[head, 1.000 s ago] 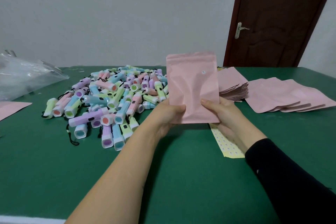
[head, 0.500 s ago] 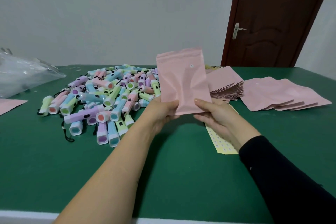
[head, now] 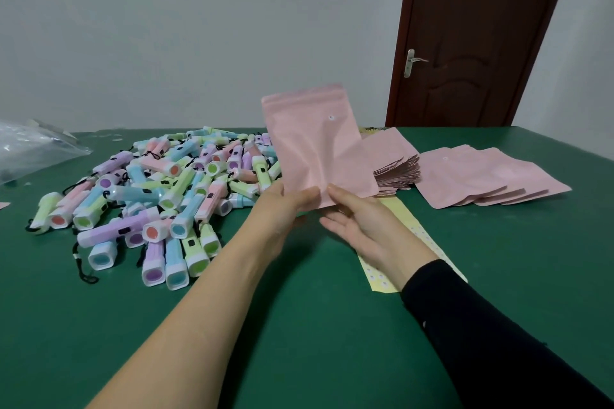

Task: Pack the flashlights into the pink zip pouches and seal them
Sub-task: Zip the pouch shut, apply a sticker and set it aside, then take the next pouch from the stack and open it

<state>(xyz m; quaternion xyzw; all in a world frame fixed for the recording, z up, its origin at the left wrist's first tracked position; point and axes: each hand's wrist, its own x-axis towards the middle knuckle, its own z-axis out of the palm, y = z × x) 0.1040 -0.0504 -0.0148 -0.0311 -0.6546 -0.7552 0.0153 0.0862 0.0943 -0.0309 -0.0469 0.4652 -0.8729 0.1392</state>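
Pink zip pouch in pinch of left hand; right hand open, thumb against it.

- Left hand: raised mid-frame, back of the hand to the camera. Thumb lies on the near face of the pink pouch at its lower left corner, fingers tucked behind it, gripping.
- Left forearm: bare, runs in from the bottom left, wrist roughly straight.
- Right hand: just right of the left hand, palm turned up and inward, fingers loose and nearly straight below the pouch's bottom edge. Thumb tip touches that edge.
- Right forearm: black sleeve to the wrist, comes in from the bottom right.
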